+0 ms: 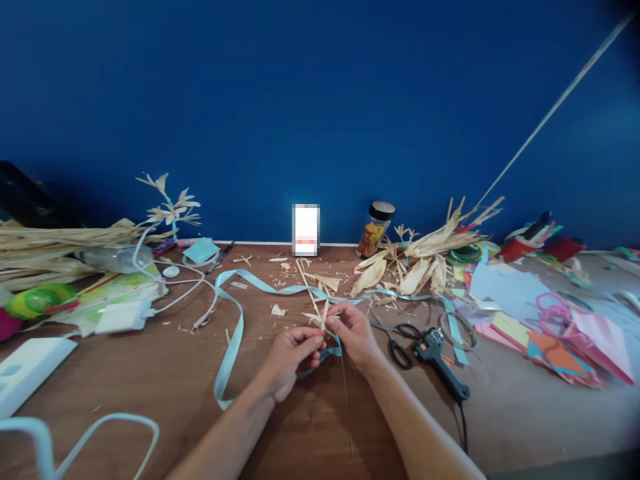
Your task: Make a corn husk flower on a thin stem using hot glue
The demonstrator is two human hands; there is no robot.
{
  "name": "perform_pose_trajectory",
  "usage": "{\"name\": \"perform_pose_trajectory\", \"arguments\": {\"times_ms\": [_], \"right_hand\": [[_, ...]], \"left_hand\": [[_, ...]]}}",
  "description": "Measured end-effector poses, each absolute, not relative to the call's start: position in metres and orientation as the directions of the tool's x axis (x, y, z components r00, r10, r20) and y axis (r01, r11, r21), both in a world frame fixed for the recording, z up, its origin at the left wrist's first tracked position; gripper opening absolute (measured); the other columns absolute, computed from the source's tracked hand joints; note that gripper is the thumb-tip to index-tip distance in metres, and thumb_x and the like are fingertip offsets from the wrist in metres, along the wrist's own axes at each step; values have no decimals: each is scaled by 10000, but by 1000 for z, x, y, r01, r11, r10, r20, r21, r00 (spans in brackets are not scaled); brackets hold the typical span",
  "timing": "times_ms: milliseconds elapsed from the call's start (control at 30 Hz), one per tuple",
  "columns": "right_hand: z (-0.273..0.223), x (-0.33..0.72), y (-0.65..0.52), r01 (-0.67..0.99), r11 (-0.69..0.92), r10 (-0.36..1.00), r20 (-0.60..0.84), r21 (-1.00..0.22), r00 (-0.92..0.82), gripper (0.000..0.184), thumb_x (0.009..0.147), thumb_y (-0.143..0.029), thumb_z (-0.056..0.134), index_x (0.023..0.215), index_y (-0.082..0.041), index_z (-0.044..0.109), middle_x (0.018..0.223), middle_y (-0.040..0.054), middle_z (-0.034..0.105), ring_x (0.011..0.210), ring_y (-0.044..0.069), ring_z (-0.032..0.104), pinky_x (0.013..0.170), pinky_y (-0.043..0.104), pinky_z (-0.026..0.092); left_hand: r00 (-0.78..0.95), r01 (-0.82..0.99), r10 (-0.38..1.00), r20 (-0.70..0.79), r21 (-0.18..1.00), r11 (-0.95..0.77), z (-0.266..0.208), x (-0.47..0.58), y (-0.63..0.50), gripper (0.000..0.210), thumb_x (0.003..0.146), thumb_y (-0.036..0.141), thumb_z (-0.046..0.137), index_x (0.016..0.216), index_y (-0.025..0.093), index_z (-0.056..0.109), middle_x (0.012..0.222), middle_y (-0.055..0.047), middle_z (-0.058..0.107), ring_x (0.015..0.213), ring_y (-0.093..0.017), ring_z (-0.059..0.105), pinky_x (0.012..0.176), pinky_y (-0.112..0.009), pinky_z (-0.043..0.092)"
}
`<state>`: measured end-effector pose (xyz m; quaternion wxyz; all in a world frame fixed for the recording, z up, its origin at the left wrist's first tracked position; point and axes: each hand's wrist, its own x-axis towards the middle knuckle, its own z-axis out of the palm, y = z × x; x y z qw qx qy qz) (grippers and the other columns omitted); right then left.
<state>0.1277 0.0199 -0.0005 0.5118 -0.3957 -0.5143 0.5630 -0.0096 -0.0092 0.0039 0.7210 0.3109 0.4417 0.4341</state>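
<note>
Between my two hands is a small flower of pale dried corn husk (325, 315), its petals spread outward. My left hand (296, 352) is closed, thumb and forefinger pinched at the flower's base. From the other side my right hand (354, 332) pinches the flower with thumb and fingers. Light blue ribbon (235, 353) loops over the table and runs close under both hands. A thin thread (346, 390) hangs below the flower. A thin stick (309, 287) extends beyond the flower; whether it joins it, I cannot tell.
On the right lie black scissors (400, 353), a glue gun (440, 363), corn husks (425, 267) and coloured paper (560, 347). A black-lidded jar (375, 230) stands by the blue wall. Leftward are a white charger (123, 317), cables, a power strip (35, 370) and a finished-looking husk flower stem (173, 207).
</note>
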Motion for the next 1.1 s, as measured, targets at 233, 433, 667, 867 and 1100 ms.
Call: {"name": "perform_pose_trajectory", "arguments": {"times_ms": [233, 433, 667, 867, 1100], "right_hand": [[15, 140, 29, -64, 136, 989, 140, -989, -57, 283, 718, -318, 569, 971, -194, 534, 861, 33, 589, 712, 130, 551, 617, 244, 452], [20, 169, 32, 459, 177, 981, 122, -870, -149, 113, 752, -262, 501, 793, -192, 581, 657, -3, 590, 601, 136, 536, 561, 242, 398], [5, 166, 26, 788, 242, 970, 135, -567, -201, 177, 746, -143, 473, 840, -228, 597, 773, 23, 625, 706, 157, 544, 626, 235, 340], [0, 157, 31, 848, 242, 970, 94, -472, -225, 145, 724, -138, 501, 828, -222, 556, 784, 15, 575, 689, 139, 512, 620, 224, 323], [-1, 159, 27, 830, 325, 945, 119, -453, -305, 106, 715, -114, 489, 755, -205, 529, 822, 21, 555, 726, 137, 505, 647, 224, 322]], "left_hand": [[107, -388, 932, -345, 849, 359, 3, -16, -4, 235, 581, 292, 695, 742, 132, 634, 619, 13, 583, 465, -34, 464, 475, -156, 393], [-38, -400, 950, -310, 876, 270, 5, -19, -1, 262, 564, 307, 696, 752, 135, 638, 638, 15, 598, 476, -38, 473, 476, -160, 379], [-110, -361, 950, -292, 902, 236, 1, -18, 0, 272, 550, 321, 700, 743, 138, 645, 637, 20, 599, 475, -43, 466, 478, -169, 378], [-85, -350, 956, -280, 907, 235, -1, -17, -1, 251, 569, 307, 690, 744, 135, 637, 611, 26, 579, 475, -48, 457, 473, -165, 373], [-55, -365, 962, -267, 902, 229, -4, -16, -2, 241, 595, 308, 672, 754, 130, 632, 594, 27, 566, 470, -46, 450, 475, -167, 377]]}}
